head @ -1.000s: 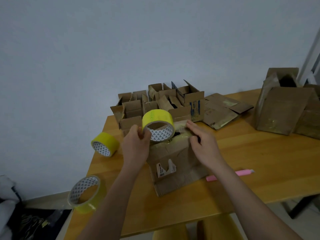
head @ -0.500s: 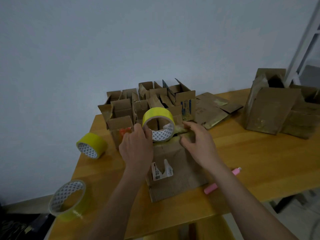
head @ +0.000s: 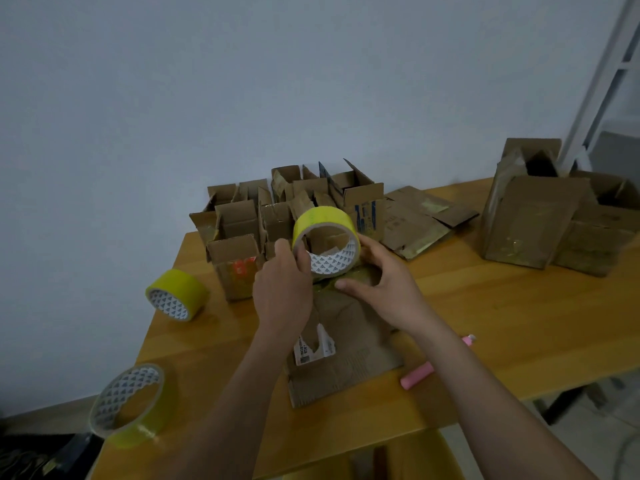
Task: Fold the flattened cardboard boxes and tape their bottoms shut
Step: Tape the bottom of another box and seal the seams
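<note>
I see my left hand (head: 282, 296) gripping the yellow roll of packing tape (head: 325, 242), thumb hooked inside the cardboard core and the other fingers (head: 282, 249) curled over the outer rim. The roll stands on edge with its open face turned toward me, held just above the far end of the brown folded cardboard box (head: 346, 344) lying on the wooden bench (head: 519, 323).

My right hand (head: 384, 289) sits just to the right of the roll, fingers loosely spread and bent, the thumb pointing left across the box's taped end. It touches the box top there; I cannot tell whether it pinches a free tape end, since the clear strip is too hard to make out.

The relation that matters, as I judge it: the box's long axis runs from the roll toward my body, so the tape should be drawn along that line, toward me, over the bottom seam. The left hand carries the roll, and the right hand is the nearer one to press the strip down.

A pink utility knife (head: 417, 374) lies on the bench just beside my right forearm, within easy reach of that hand for cutting. Two more yellow tape rolls (head: 176, 294) lie well apart to the left, and other folded boxes (head: 277, 209) stand behind.
</note>
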Demonstrator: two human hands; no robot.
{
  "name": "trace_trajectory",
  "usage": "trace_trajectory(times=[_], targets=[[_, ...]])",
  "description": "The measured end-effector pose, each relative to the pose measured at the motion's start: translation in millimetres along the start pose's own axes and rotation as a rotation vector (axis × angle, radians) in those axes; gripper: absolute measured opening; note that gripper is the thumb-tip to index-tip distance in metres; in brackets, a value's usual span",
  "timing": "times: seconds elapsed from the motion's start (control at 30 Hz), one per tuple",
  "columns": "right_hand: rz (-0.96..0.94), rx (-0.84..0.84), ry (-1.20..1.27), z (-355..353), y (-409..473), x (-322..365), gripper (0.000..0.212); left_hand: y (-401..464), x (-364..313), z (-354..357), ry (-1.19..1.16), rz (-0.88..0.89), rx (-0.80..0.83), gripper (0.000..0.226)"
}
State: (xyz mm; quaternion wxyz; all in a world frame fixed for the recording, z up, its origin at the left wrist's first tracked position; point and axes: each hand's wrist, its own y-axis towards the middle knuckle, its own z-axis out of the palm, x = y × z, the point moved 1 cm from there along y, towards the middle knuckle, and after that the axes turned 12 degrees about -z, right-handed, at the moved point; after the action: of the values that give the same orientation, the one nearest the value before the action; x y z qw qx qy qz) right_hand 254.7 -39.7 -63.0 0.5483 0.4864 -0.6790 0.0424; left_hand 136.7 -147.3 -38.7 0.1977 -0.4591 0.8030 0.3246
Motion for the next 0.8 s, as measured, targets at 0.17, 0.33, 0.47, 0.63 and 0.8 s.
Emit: trace_trajectory(times=[0.17, 0.33, 0.47, 0.63, 0.8], targets=[[0.016, -0.101, 0.039, 6.1, -6.5, -8.0, 0.083, 9.2, 2.8, -4.9, -0.186, -0.108, 0.02, 0.033], [0.09, -0.166, 0.161, 10.8, -8.6, -15.4, 0.093, 10.2, -7.8, -0.4, -0.32, -0.058, 0.091, 0.03], [0.092, -0.165, 0.191, 10.7, -6.9, -20.2, 0.092, 7.3, -20.9, 11.5, -0.332, -0.038, 0.156, 0.031], [0.087, -0.18, 0.199, 9.2, -5.5, -26.1, 0.09, 10.0, -17.4, 15.7, -0.334, -0.023, 0.11, 0.034], [0.059, -0.188, 0.202, 10.1, -5.3, -27.5, 0.077, 11.9, -12.6, 14.9, -0.362, -0.022, 0.09, 0.032]])
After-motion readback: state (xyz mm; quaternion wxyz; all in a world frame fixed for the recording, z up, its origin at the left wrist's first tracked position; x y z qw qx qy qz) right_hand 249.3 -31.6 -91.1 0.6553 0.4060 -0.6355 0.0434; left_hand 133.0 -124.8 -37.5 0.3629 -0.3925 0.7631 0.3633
